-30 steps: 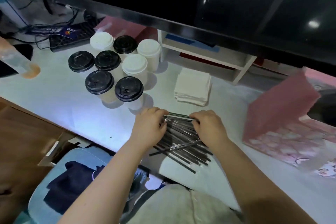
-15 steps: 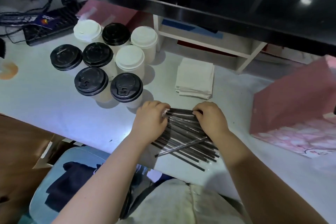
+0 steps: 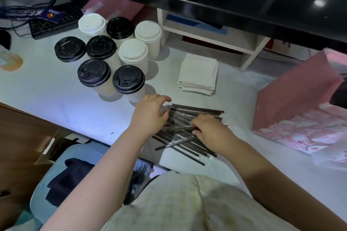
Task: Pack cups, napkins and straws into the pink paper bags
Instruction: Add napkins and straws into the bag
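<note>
Partly hidden straws (image 3: 195, 112) under both hands, right hand's (image 3: 212, 133) grip unclear

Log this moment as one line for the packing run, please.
step: sorting straws | left hand: on pile | right hand: pinching a straw | cups, napkins: unpacked | pink bag: lying on table

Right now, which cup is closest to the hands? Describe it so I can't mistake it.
Find the cluster of eight lidded cups on the white table, left of the napkins. Go to its near edge, where two black-lidded cups stand. It is the right-hand one, just beyond the left hand.
</note>
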Action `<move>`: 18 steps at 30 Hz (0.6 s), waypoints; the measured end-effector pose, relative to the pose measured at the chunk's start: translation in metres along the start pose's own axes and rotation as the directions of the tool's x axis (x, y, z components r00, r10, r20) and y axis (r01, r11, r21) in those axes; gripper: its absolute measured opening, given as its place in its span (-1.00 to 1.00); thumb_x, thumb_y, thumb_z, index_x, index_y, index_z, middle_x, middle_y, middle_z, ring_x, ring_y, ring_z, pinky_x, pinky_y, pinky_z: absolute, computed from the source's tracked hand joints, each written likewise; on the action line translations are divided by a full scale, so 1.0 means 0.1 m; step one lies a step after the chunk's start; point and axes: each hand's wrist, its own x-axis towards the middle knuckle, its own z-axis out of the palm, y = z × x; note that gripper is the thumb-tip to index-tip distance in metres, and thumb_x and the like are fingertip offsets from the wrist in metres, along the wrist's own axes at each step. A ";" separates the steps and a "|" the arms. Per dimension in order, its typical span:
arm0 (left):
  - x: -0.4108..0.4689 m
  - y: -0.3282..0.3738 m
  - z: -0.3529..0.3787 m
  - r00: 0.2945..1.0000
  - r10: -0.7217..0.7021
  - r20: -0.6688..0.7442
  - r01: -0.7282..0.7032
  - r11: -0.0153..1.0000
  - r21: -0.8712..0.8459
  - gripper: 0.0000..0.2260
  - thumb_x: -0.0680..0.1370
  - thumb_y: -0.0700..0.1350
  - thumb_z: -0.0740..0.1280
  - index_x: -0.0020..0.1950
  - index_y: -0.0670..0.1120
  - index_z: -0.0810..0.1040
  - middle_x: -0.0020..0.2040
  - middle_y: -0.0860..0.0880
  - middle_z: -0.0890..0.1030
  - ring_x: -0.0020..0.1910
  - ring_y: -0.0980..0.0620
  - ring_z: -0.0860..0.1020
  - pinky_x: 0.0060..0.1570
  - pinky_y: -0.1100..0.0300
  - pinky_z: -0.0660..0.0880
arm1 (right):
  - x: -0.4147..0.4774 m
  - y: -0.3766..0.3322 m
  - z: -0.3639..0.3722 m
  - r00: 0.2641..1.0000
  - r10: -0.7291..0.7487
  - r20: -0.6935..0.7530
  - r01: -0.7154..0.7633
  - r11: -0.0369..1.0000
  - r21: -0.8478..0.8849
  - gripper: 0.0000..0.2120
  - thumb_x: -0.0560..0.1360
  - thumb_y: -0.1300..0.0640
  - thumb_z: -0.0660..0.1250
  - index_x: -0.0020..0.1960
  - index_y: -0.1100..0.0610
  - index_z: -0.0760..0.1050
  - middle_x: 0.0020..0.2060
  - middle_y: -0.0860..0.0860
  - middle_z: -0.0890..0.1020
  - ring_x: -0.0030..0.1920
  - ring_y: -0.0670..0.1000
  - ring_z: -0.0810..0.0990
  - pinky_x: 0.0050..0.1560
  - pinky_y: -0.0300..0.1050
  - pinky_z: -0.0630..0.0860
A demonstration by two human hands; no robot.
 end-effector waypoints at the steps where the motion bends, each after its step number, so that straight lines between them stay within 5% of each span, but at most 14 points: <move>1: -0.02 0.02 0.01 1.000 0.010 0.000 -0.010 1.000 -0.003 -0.68 0.50 -0.16 0.35 0.25 -0.03 0.56 0.16 -0.07 0.59 0.21 -0.14 0.43 0.17 0.03 0.40 | -0.02 -0.03 0.04 1.000 -0.025 -0.011 0.025 0.999 -0.027 -0.78 0.58 0.06 0.27 0.19 0.12 0.48 0.08 0.03 0.50 0.13 0.05 0.41 0.13 -0.03 0.39; 10: -0.23 0.02 0.04 0.999 -0.004 -0.038 0.004 1.000 -0.007 -0.68 0.48 -0.18 0.36 0.23 -0.03 0.58 0.13 -0.05 0.60 0.19 -0.12 0.46 0.08 0.08 0.40 | -0.01 -0.18 0.28 0.995 -0.096 -0.012 0.090 0.966 -0.244 -0.70 0.53 -0.05 0.31 0.15 0.12 0.48 0.09 0.02 0.47 0.16 0.08 0.38 0.10 -0.06 0.27; 18: 0.02 0.22 -0.35 0.990 0.019 -0.138 -0.019 1.000 0.001 -0.68 0.52 -0.12 0.34 0.28 -0.01 0.54 0.22 -0.04 0.57 0.28 -0.11 0.39 0.21 0.00 0.39 | -0.05 0.00 -0.21 0.998 0.012 -0.066 -0.020 0.992 -0.122 -0.81 0.59 0.02 0.25 0.01 0.15 0.49 -0.09 0.08 0.55 -0.02 0.10 0.48 -0.09 -0.03 0.42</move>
